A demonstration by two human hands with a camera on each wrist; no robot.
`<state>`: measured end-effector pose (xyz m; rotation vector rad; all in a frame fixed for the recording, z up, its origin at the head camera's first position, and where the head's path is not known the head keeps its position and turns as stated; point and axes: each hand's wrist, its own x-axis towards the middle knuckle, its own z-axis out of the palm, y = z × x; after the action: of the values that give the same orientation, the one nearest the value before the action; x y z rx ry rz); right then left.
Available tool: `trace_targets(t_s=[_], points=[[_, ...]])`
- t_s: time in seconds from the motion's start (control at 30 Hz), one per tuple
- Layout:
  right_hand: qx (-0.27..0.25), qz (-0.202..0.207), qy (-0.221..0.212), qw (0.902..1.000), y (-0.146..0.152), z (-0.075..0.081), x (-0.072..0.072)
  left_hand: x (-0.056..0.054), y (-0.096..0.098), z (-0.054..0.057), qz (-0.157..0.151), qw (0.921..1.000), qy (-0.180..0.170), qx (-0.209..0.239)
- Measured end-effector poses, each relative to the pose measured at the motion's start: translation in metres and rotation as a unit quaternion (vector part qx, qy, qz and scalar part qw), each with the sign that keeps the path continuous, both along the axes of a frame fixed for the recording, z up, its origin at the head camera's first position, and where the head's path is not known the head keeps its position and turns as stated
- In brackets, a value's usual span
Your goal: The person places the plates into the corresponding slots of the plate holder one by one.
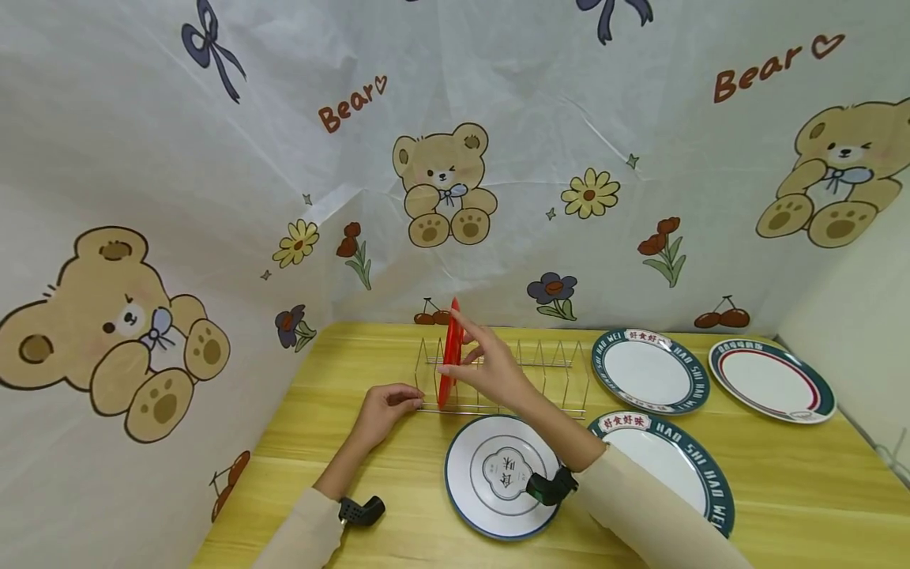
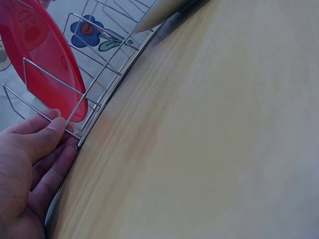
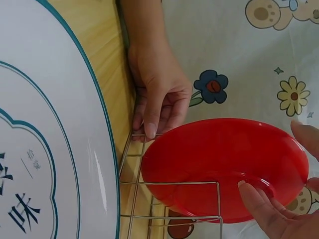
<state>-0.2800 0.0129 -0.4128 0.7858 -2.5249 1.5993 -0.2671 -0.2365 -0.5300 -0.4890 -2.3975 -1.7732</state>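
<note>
A red plate [image 1: 449, 363] stands on edge between the wires near the left end of a metal dish rack [image 1: 490, 410]. My right hand [image 1: 495, 371] grips the plate from above and the right, one finger at its top rim and another digit against its face, as the right wrist view shows on the red surface [image 3: 214, 159]. At the rack's front left corner, my left hand [image 1: 384, 411] pinches the wire frame between thumb and fingers. Seen from the left wrist, the left hand [image 2: 37, 159] sits just beside the lower rim of the red plate [image 2: 45, 55].
A white plate with a blue rim [image 1: 490, 450] lies in front of the rack, under my right forearm. Right of the rack lie three green-rimmed plates: one at the back [image 1: 650, 371], one far right [image 1: 771, 379], one nearer [image 1: 711, 474]. A bear-print cloth [image 1: 512, 269] hangs behind the wooden table [image 1: 398, 506].
</note>
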Motion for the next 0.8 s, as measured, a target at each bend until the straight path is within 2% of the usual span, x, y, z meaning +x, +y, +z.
trace_targets(t_s=[0.27,0.57,0.7,0.8], points=[[-0.018,-0.013,-0.025,0.9995,0.027,-0.011,0.026,0.0,0.003,0.0,0.013,0.9998,-0.002,-0.012],[-0.028,-0.027,-0.013,0.9992,0.067,-0.018,0.054,-0.002,0.001,-0.002,0.015,0.9998,-0.008,-0.011],[-0.02,-0.047,-0.01,0.9987,0.092,-0.019,0.064,-0.009,-0.002,-0.014,0.017,0.9998,-0.01,-0.007],[-0.014,-0.063,-0.006,0.9979,0.112,-0.022,0.07,-0.01,-0.003,-0.017,0.018,0.9997,-0.01,-0.01]])
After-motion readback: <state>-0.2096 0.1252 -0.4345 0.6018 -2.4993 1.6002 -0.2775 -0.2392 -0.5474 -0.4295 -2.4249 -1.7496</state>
